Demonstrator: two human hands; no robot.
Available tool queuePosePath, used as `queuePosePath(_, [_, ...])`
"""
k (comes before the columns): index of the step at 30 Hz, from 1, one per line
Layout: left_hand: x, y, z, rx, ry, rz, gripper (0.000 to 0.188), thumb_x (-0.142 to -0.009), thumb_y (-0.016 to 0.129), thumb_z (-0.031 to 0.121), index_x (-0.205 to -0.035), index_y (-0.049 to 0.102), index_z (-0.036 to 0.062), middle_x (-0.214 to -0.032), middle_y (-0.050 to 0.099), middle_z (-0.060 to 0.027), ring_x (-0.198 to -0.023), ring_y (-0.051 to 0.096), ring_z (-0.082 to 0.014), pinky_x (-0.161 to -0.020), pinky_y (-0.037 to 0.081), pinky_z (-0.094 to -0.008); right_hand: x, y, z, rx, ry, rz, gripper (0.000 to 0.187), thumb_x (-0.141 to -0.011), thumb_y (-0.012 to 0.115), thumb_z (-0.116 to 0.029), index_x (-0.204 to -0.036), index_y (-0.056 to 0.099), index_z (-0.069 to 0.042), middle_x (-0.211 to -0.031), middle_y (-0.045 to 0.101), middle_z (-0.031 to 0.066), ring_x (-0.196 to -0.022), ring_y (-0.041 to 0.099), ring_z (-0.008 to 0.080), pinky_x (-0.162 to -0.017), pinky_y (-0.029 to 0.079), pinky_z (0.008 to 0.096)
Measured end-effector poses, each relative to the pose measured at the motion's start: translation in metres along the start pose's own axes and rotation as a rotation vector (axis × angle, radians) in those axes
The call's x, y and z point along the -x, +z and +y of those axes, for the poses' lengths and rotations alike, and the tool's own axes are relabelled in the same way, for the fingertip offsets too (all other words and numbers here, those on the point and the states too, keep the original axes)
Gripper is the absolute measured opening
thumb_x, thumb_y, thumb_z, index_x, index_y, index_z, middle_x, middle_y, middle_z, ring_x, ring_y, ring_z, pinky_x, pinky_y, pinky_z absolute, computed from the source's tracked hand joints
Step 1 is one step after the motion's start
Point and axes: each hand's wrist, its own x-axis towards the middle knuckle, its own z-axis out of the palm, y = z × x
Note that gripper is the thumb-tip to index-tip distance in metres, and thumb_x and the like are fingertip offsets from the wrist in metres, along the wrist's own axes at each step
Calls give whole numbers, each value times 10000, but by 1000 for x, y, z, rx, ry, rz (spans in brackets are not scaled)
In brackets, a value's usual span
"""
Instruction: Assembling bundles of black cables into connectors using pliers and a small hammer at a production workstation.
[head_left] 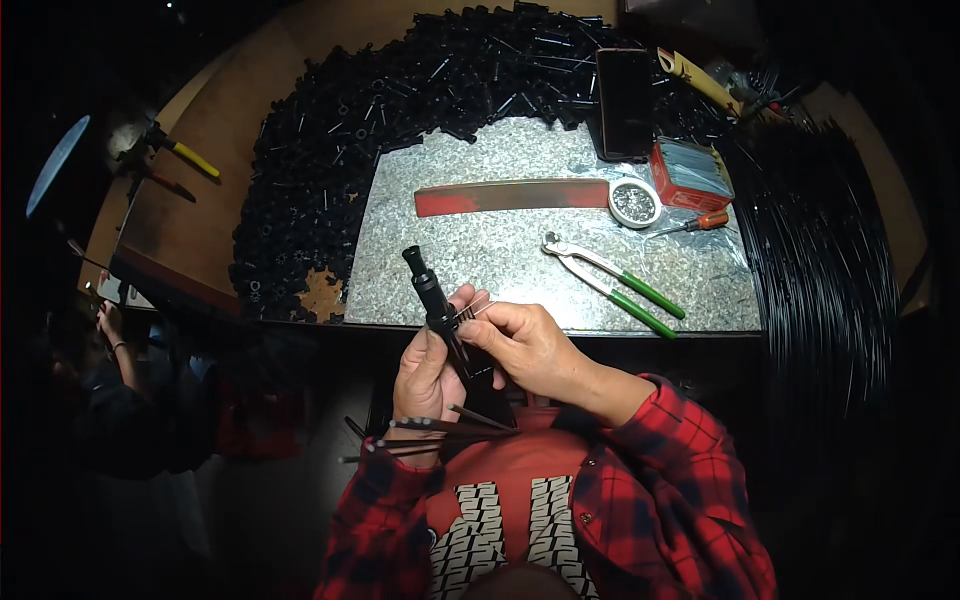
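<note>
Just off the near edge of the work surface, my left hand (424, 372) is closed around a black tubular part (429, 288), which tilts with its capped end up and to the left. My right hand (532, 348) pinches a thin metal wire (482, 309) against the toothed collar of that part. The fingertips hide exactly where the wire meets it. Several dark thin rods with pale tips (420, 428) stick out below my left hand, over my lap. Nearest to my right hand on the surface lie end-cutting pincers with green handles (622, 284).
A big heap of black tubular parts (330, 140) fills the back and left. Behind the pincers lie a red bar (510, 197), a white dish (634, 204), a red box (690, 175), an orange-handled tool (706, 221) and a phone (625, 105). Long black rods (825, 260) overhang the right edge. Another person's hand (110, 320) shows far left.
</note>
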Motion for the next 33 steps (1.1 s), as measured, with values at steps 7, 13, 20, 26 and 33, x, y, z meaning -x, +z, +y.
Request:
queuePosePath(7, [-2, -1, 15, -67, -79, -60, 467, -983, 464, 218, -1353, 393, -59, -1445, 358, -194, -1310, 403, -287, -1057, 389, -420, -2, 0, -2, -76, -14, -90, 277, -944, 566, -254, -856, 652, -7, -615, 580, 22, -459, 543, 82, -420, 414, 223])
queuePosePath(13, [-2, 0, 16, -89, 1, -138, 499, -915, 575, 171, -1326, 428, -71, -1473, 309, -201, -1179, 529, -265, -846, 547, -359, -4, -4, -4, -6, -24, -144, 246, -961, 536, -205, -850, 634, -9, -697, 608, 13, -501, 548, 64, -451, 428, 208])
queuePosePath(20, [-4, -8, 15, -292, 180, -137, 370, -921, 561, 133, -1245, 530, -43, -1456, 321, -239, -1223, 503, -274, -998, 457, -391, -5, -2, -2, -24, -12, -131, 251, -959, 547, -215, -842, 633, -10, -693, 603, 12, -504, 549, 64, -449, 424, 197])
queuePosePath(26, [-8, -14, 20, -293, 100, -232, 393, -942, 532, 206, -1241, 527, -48, -1453, 321, -246, -1226, 501, -293, -1007, 447, -391, -9, -5, 2, -53, -20, -216, 258, -959, 552, -234, -858, 627, -9, -682, 583, 2, -503, 550, 66, -449, 428, 195])
queuePosePath(33, [-8, -13, 13, -46, 13, -144, 505, -938, 523, 341, -1264, 506, -44, -1449, 336, -214, -1240, 480, -325, -1020, 427, -419, -9, -2, 3, 11, -71, -205, 224, -953, 555, -223, -873, 586, -17, -704, 570, 13, -540, 567, 75, -483, 439, 210])
